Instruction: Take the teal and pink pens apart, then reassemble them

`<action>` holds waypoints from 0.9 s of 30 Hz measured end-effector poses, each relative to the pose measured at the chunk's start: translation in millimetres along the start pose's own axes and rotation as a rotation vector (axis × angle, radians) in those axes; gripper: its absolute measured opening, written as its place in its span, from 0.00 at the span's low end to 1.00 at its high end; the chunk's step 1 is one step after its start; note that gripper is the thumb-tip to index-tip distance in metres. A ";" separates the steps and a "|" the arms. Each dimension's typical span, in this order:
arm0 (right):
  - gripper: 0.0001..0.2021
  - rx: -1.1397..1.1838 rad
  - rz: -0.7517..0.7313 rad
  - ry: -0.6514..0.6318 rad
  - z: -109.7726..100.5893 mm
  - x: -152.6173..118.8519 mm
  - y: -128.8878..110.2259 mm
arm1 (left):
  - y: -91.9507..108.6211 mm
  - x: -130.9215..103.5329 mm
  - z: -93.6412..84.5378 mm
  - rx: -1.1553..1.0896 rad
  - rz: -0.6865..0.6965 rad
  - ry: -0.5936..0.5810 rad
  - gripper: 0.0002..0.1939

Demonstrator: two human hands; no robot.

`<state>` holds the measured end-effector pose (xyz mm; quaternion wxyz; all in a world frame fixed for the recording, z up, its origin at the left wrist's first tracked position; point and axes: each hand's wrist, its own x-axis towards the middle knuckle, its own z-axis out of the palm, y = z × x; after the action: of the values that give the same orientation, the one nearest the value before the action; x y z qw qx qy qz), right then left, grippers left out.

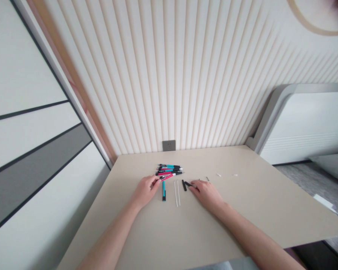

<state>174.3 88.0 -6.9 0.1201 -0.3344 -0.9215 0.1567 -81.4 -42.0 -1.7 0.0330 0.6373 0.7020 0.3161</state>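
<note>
2 wht rods (175,194) obstruct ctr; tbl (169,236) front open.

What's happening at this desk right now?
The left hand holds a red pen just in front of a pile of pens. The right hand has its fingers on a small black piece. Between the hands, a blue barrel, two thin white rods and another black piece lie on the desk.

Single head-worn view from above the near table edge (214,261), facing forward and down, tabletop mid-distance.
</note>
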 end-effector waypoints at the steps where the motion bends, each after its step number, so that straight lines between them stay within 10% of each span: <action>1: 0.13 -0.001 -0.001 -0.009 -0.3 0.3 0.3 | 0.2 0.1 -0.3 -0.001 -0.002 -0.003 0.15; 27: 0.13 -0.049 -0.266 -0.080 -1.3 -0.5 -5.5 | 2.0 -0.5 -0.8 0.002 0.003 -0.001 0.13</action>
<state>171.9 84.0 -3.7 0.0946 -0.2054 -0.9654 0.1300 -79.9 -42.8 -0.3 0.0320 0.6385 0.7014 0.3152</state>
